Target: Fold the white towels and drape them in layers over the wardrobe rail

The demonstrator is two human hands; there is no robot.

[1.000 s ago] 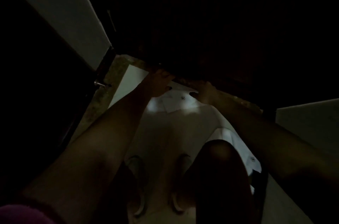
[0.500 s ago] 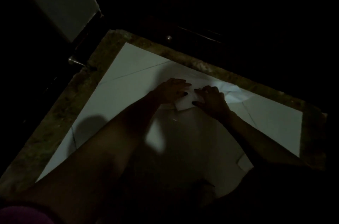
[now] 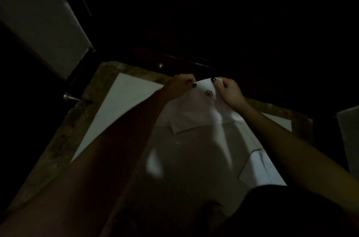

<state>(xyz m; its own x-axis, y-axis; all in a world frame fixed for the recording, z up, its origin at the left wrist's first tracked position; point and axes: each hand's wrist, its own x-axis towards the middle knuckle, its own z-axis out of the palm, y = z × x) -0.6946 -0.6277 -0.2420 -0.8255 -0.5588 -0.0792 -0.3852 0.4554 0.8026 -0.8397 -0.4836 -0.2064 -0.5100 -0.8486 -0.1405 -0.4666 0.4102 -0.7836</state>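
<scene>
Head view, very dim, looking down past both forearms at a pale tiled floor [image 3: 126,100] with a mottled brown stone border along its far and left edges

Containers:
- Dark wardrobe [image 3: 213,32] fills the top of the view, beyond the floor's far edge. The inside is too black to make out any contents.
- Small round metal knob [image 3: 160,65] sits low on its front, near the floor's far-left corner.

Task thing:
- White towel [image 3: 194,114] is held at the floor's far edge, against the wardrobe's dark front.
- Red flower motif [image 3: 208,93] is stitched near its top edge.
- Left hand [image 3: 180,86] pinches the left end of the top edge, a dark-nailed thumb on the cloth.
- Right hand [image 3: 230,92] pinches the right end, fingers curled over the cloth.
- The hands are near each other, with the motif between them.
- The cloth falls toward the viewer, one lower corner pointing down-left. Whether it touches the tiles, cannot tell.

Around:
- Second white cloth [image 3: 260,168] lies at the floor's right side, partly hidden by the right forearm.
- Metal stub [image 3: 70,97] juts out over the border at the floor's left edge.
- Pale panel [image 3: 38,13] at upper left could be wall or door, cannot tell.
- The left forearm crosses the floor's left half and hides the tiles there.
- Dark clothing [image 3: 291,213] covers the floor's near-right corner
</scene>
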